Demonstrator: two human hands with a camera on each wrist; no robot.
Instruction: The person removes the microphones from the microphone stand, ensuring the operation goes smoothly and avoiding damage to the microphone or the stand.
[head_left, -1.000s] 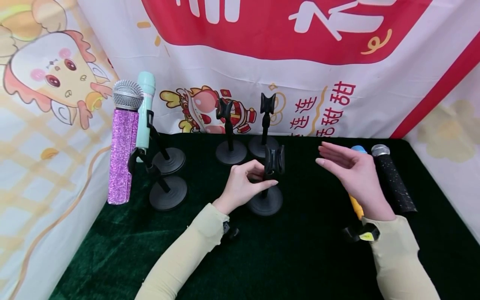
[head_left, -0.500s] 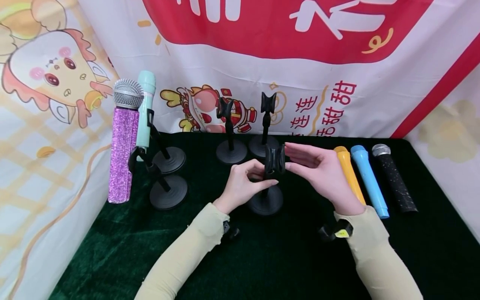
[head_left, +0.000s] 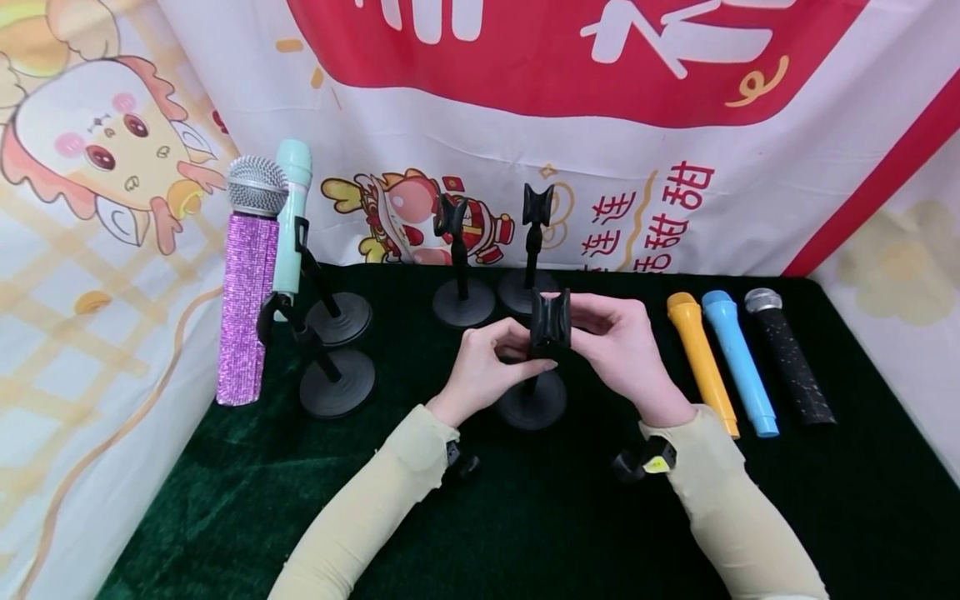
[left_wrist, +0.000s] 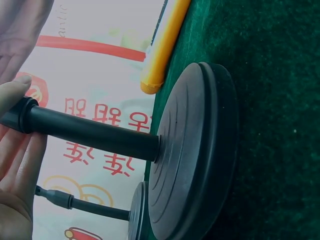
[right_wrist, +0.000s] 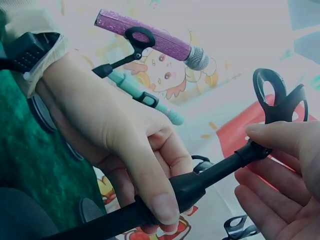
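Your left hand (head_left: 483, 371) is pinching the thick part of the pole of a black stand (head_left: 534, 406), with the thumb on one side and fingers on the other. Your right hand (head_left: 622, 350) is pinching the same stand a bit higher, at the thin neck just under the clip (head_left: 551, 321) on top. So the stand is right between your two hands. It stands up straight, and its round foot sits on the desk (head_left: 525, 525) below your left hand. The desk has a dark green cloth on it.

Just past your hands are two more black stands. The left back stand (head_left: 463, 304) is a little to the left, and the right back stand (head_left: 522, 290) is straight behind the one you hold.

Well to the left of your left hand, a sparkly purple microphone (head_left: 246, 312) with a silver top sits up in the clip of the near left stand (head_left: 337, 387). Just behind it, a mint green microphone (head_left: 287, 254) sits up in the far left stand (head_left: 341, 321).

To the right of your right hand, three microphones lie side by side. The yellow microphone (head_left: 703, 367) is nearest, then the blue microphone (head_left: 740, 362), then the black speckled microphone (head_left: 789, 358).
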